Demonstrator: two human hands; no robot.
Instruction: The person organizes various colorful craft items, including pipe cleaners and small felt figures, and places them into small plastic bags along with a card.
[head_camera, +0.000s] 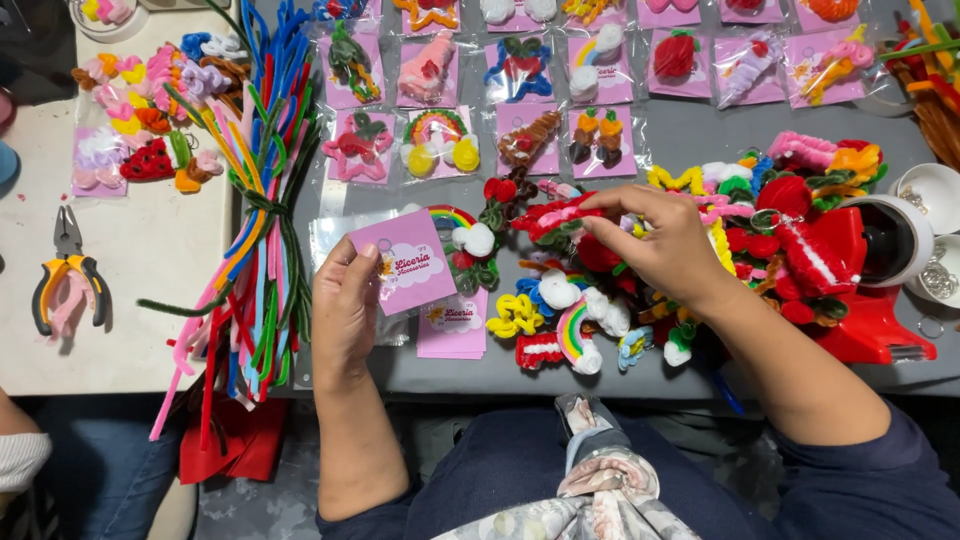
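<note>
My left hand (345, 305) holds a pink backing card (412, 262) by its left edge, just above the grey table. A small stack of the same pink cards (453, 330) lies under it. My right hand (655, 240) reaches into a heap of fuzzy pipe-cleaner charms (600, 290), fingers pinched on a red and green one (552, 217). A rainbow charm with white clouds (462, 228) lies between the two hands.
A long bundle of coloured pipe cleaners (262, 200) lies at the left. Bagged charms on pink cards (520, 110) fill the far side. Yellow-handled pliers (68, 280) rest on the white table. A red device (870, 300) and white bowls (935, 195) stand at the right.
</note>
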